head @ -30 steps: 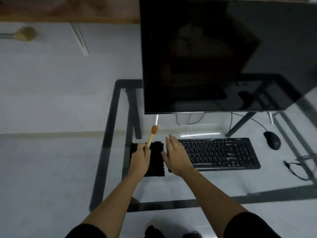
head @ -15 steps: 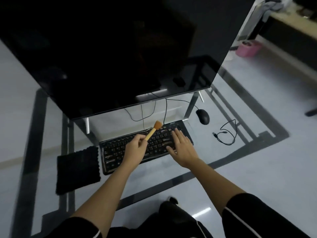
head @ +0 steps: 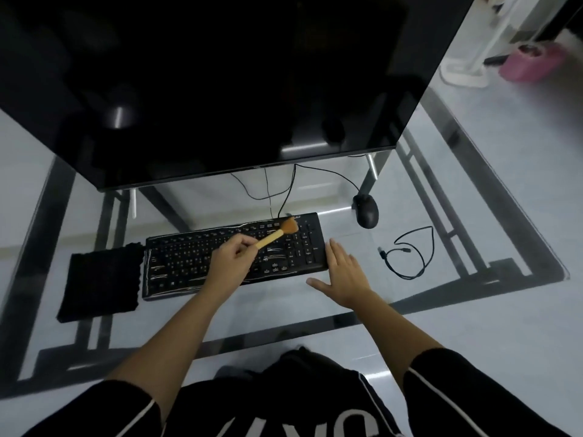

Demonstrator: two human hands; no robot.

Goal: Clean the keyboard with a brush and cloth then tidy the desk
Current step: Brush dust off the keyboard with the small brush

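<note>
Shifted off the keys, right hand (head: 344, 272) flat and spread beside right end of keyboard (head: 189, 263), left hand (head: 232, 260) gripping brush (head: 277, 234), bristles at far-right keys, black cloth (head: 97, 282) just left.

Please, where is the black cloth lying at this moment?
In the head view, the black cloth lies flat on the glass desk at the left side, directly beside the left end of the keyboard.

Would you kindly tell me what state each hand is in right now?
Left hand: closed around the brush handle, bristles over the keyboard.
Right hand: open, fingers straight, holding nothing, by the keyboard's right end.
</note>
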